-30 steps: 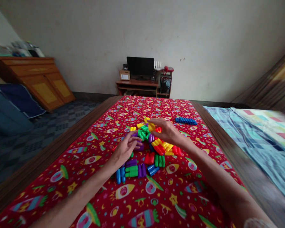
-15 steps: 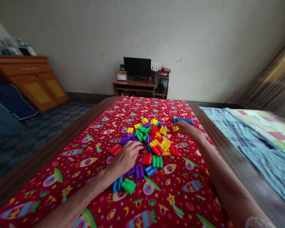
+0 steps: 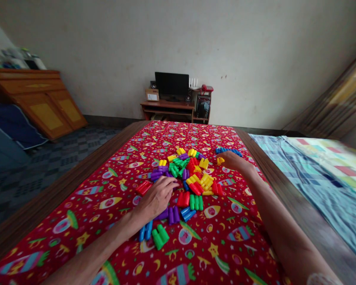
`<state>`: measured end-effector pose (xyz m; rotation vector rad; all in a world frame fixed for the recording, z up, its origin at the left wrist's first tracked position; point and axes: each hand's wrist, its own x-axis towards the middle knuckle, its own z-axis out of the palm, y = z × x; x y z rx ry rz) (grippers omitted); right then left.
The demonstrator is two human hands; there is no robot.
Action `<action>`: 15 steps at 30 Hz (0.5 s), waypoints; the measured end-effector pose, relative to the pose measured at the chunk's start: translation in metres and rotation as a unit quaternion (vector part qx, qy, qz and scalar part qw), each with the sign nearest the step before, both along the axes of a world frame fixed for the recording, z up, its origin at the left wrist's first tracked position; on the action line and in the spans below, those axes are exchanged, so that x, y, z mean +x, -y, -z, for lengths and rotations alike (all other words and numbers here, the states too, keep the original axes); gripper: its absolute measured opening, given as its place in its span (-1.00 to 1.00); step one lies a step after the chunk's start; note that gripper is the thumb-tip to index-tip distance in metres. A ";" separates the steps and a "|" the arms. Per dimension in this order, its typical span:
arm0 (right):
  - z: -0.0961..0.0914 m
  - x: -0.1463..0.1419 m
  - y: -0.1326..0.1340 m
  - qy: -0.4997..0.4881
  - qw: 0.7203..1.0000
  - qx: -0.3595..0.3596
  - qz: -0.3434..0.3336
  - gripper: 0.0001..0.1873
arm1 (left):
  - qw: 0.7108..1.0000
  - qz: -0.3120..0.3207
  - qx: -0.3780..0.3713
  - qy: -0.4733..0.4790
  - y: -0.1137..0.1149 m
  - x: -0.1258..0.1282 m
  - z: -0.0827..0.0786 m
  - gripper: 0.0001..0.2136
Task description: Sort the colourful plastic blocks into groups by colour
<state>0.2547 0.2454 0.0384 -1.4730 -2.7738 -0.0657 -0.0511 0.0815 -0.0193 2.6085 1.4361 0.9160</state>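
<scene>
A heap of plastic blocks (image 3: pixel 190 174) in red, yellow, green, blue and purple lies in the middle of a table under a red patterned cloth (image 3: pixel 225 245). My left hand (image 3: pixel 157 197) rests palm down on the near left edge of the heap, fingers spread over purple blocks. Farther right, my right hand (image 3: pixel 233 160) is closed on a yellow block (image 3: pixel 220 160), right beside a row of joined blue blocks (image 3: pixel 228 150). A green block (image 3: pixel 160 236) and a blue one (image 3: pixel 145 231) lie just below my left wrist.
The table's wooden rim (image 3: pixel 284 174) shows along both sides. A bed with a checked cover (image 3: pixel 323 174) lies to the right. A desk with a monitor (image 3: pixel 172 85) stands at the far wall. A wooden cabinet (image 3: pixel 44 103) is at the left.
My right hand left the heap with a yellow block and moved right to the blue row. My left hand settled flat on the heap's near edge. The green block by my wrist shifted.
</scene>
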 end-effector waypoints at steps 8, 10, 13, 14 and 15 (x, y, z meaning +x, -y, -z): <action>-0.005 -0.041 0.025 -0.070 0.995 0.022 -0.064 -0.67 | 1.000 0.001 -0.004 0.009 0.000 0.001 -0.001 -0.68; 0.004 -0.052 0.030 -0.033 0.997 0.019 -0.072 -0.60 | 1.000 0.000 -0.004 0.004 0.000 0.000 -0.001 -0.68; 0.015 -0.060 0.031 -0.006 0.998 0.033 -0.059 -0.54 | 1.000 0.002 -0.001 0.000 -0.001 -0.001 0.002 -0.68; 0.016 -0.059 0.030 -0.013 0.998 0.036 -0.057 -0.54 | 1.000 0.003 0.001 0.000 -0.001 -0.001 0.003 -0.68; 0.015 -0.056 0.028 -0.026 0.997 0.038 -0.055 -0.54 | 1.000 0.004 0.004 0.000 -0.002 -0.001 0.004 -0.68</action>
